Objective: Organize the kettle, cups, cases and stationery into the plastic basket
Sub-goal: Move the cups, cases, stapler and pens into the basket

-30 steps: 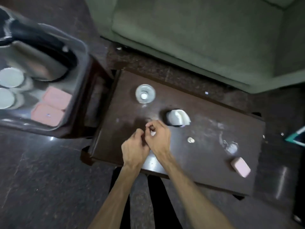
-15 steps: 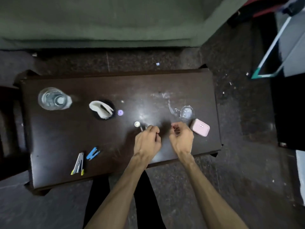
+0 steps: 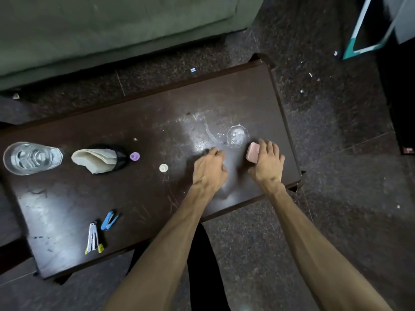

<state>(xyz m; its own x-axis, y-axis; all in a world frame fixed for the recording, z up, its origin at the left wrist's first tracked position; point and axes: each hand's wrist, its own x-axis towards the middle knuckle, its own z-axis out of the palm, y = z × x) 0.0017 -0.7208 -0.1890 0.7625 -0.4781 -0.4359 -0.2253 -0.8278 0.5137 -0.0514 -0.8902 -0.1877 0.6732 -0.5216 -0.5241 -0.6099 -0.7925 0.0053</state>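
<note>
head view: dark brown wooden table [image 3: 94,198] with stuff spread out on it. right hand [image 3: 267,163] is at the right end, its grip curled over the small pink rectangular case [image 3: 252,152], which sits just near of a small clear glass cup [image 3: 237,136]. left hand [image 3: 210,170] is just left of that, fingers curled in; cannot tell if that grip pinches anything. far left there's a tall clear drinking glass [image 3: 32,158], then a black holder with folded cream napkins [image 3: 101,159], a small purple cap [image 3: 134,156] and a small cream round cap [image 3: 163,168]. near edge has a blue stapler [image 3: 109,221] beside a silver stapler with yellow tips [image 3: 93,237]. green sofa [image 3: 101,25] sits beyond the table.
</note>
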